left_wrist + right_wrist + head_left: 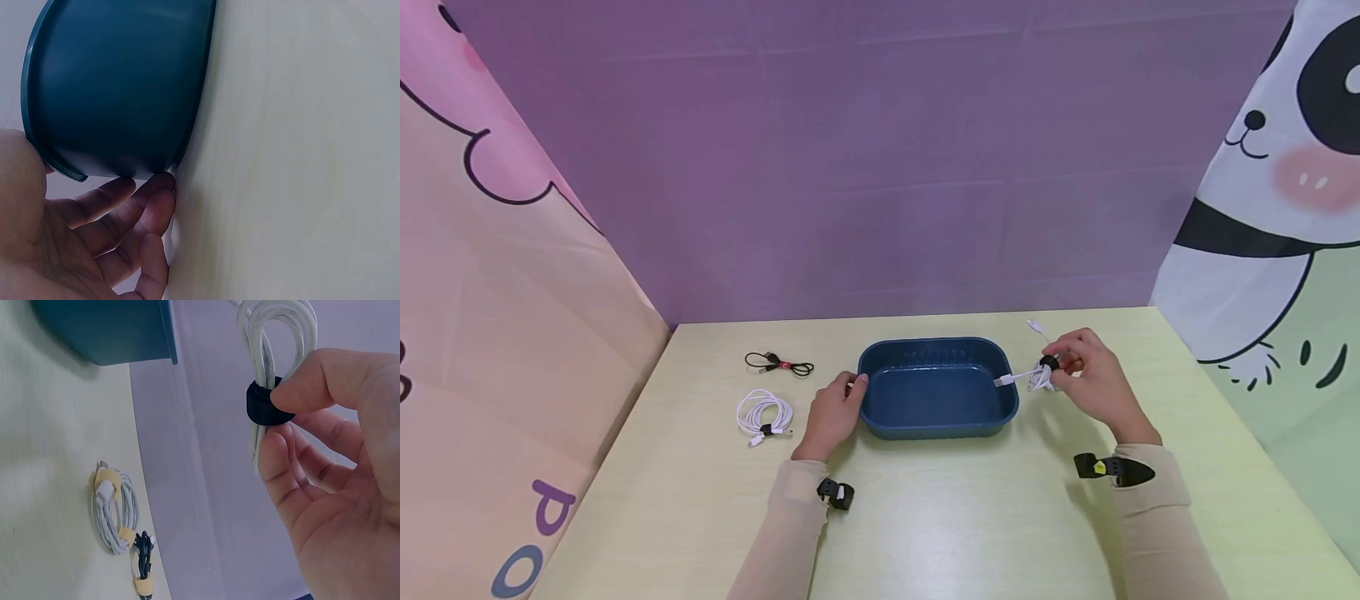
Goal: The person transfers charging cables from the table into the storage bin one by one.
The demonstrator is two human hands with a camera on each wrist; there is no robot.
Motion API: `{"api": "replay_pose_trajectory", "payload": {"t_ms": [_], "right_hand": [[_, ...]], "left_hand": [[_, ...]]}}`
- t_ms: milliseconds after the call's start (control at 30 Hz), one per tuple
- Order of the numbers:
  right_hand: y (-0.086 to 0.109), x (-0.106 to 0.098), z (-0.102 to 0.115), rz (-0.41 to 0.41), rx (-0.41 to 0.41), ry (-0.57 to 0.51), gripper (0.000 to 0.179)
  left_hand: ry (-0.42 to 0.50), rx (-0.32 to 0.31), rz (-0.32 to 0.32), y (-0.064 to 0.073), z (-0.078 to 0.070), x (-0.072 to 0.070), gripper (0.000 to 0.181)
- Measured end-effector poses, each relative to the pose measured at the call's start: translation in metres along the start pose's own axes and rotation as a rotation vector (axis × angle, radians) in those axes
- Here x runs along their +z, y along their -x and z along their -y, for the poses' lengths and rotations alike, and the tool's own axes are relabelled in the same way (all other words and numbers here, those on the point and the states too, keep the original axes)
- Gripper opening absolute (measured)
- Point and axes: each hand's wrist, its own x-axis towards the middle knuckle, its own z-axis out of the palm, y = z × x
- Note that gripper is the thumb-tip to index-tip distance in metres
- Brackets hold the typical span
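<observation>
A blue plastic bin (938, 400) stands on the table. My left hand (833, 417) holds its left end, thumb at the rim and fingers against the outer wall (125, 112). To the right of the bin, my right hand (1093, 379) pinches a coiled white USB cable (1040, 379) by its black strap (265, 403), raised above the table. One plug (1003, 381) of that cable juts left over the bin's right rim; the other end (1034, 326) sticks up behind. From the head view, the bin's inside shows nothing lying in it.
Left of the bin lie a black cable (778, 364) with a red tie and a coiled white cable (765, 414) with a black strap. The right wrist view shows a grey cable (115, 509) and a black cable (144, 562) with yellow ties. A purple cloth (887, 167) hangs behind.
</observation>
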Motion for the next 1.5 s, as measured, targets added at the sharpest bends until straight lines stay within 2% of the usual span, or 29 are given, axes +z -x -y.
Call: {"api": "replay_pose_trajectory", "payload": {"t_ms": [1233, 1500], "right_hand": [[-0.003, 0.017, 0.008, 0.048, -0.05, -0.013, 0.026], [-0.003, 0.019, 0.011, 0.057, -0.06, 0.002, 0.026]], "left_hand": [[-0.005, -0.007, -0.002, 0.002, -0.001, -0.002, 0.042], [-0.005, 0.007, -0.007, 0.0, 0.001, 0.0, 0.041]]}}
